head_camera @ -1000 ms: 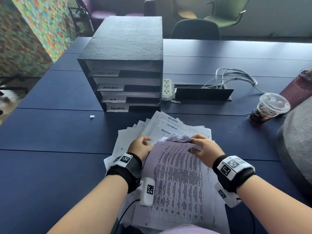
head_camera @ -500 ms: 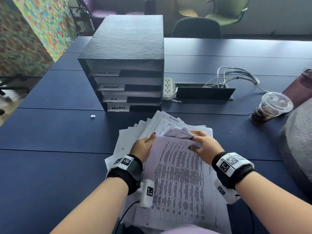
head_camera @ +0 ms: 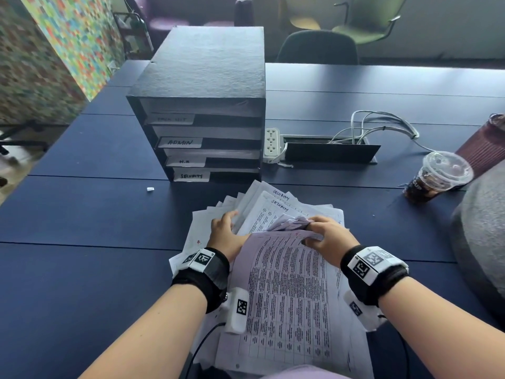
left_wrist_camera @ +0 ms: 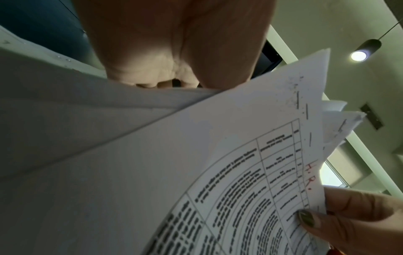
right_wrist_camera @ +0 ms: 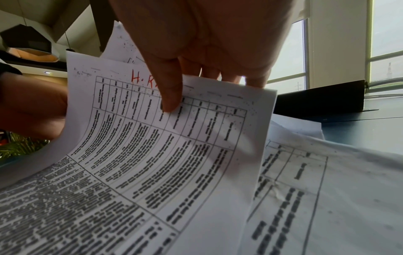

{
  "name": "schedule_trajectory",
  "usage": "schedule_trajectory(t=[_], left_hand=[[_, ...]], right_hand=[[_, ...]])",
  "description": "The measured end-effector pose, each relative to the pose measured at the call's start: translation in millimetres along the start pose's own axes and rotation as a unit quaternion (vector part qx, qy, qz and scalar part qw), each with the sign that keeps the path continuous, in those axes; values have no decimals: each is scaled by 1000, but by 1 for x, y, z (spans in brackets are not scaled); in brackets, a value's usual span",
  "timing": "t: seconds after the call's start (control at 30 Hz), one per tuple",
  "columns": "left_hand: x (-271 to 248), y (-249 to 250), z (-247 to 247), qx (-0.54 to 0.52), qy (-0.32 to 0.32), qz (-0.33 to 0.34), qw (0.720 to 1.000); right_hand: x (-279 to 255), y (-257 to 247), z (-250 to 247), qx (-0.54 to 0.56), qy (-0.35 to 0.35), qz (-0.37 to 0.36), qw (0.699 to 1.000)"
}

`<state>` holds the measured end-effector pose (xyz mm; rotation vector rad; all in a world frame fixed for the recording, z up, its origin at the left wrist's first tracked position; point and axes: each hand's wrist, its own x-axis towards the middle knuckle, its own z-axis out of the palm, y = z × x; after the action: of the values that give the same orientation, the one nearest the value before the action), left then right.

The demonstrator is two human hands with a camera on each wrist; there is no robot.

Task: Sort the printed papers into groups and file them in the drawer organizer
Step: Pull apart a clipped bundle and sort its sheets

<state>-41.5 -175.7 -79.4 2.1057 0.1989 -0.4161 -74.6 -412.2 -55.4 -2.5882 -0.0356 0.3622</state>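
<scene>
Paper marked H.R. (right_wrist_camera: 165, 138) lies atop the loose pile (head_camera: 273, 209) on the bench (head_camera: 82, 214), its top edge pinched by the right hand (head_camera: 328, 239). The left hand (head_camera: 225, 236) grips sheets beneath; tugging could crumple them, or misfile one in the drawer organizer (head_camera: 202, 86).

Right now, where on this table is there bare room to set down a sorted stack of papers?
Bare tabletop lies left of the paper pile, below the white scrap. Another patch sits between the pile and the iced drink cup. It is crowded between the drawer organizer and the pile.
</scene>
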Motion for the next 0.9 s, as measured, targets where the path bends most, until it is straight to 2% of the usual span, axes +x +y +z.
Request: schedule_trajectory(t=[0.17,0.27,0.4,0.47,0.67,0.8,0.9], left_hand=[[-8,5,0,-55,-1,61,997],[-12,6,2,-96,-15,48,994],[-8,5,5,-79,-41,36,995],[-1,0,5,-37,-23,35,998],[5,-8,-1,8,12,-36,999],[4,-5,-5,40,-4,-45,998],[1,-2,-4,-13,-23,-21,999]], right_hand=[[2,2,0,16,11,2,1000],[3,3,-1,22,13,1,1000],[0,3,0,-6,16,3,1000],[-4,3,0,-31,30,0,999],[-7,0,3,8,29,-2,1000],[-3,-1,2,27,24,5,999],[1,-2,-1,35,28,3,999]])
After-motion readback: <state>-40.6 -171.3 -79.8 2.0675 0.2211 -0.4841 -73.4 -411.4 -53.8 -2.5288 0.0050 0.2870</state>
